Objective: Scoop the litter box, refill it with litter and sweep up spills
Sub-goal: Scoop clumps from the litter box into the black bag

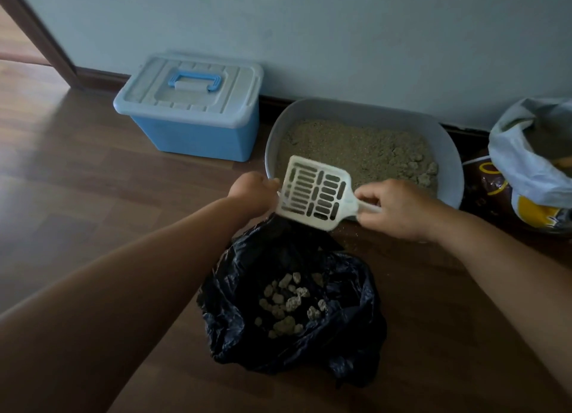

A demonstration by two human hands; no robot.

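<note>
Head view: the right hand [399, 210] grips the scoop [315, 193] by its handle, over the black bag [349, 344]. The left hand [253, 190] holds the bag's rim, fingertips hidden. Litter box [340, 108] at the bag's twelve o'clock; a sack [526, 171] at three o'clock is cut off

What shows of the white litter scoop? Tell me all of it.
The scoop is white plastic, it seems: a rectangular pan with raised rims and rows of oblong slots, plus a short handle. It looks empty. The right hand grips the handle, holding the pan tilted over the mouth of the black bag, in front of the litter box. The left hand, holding the bag's edge, is beside its left rim; contact is unclear.
</note>
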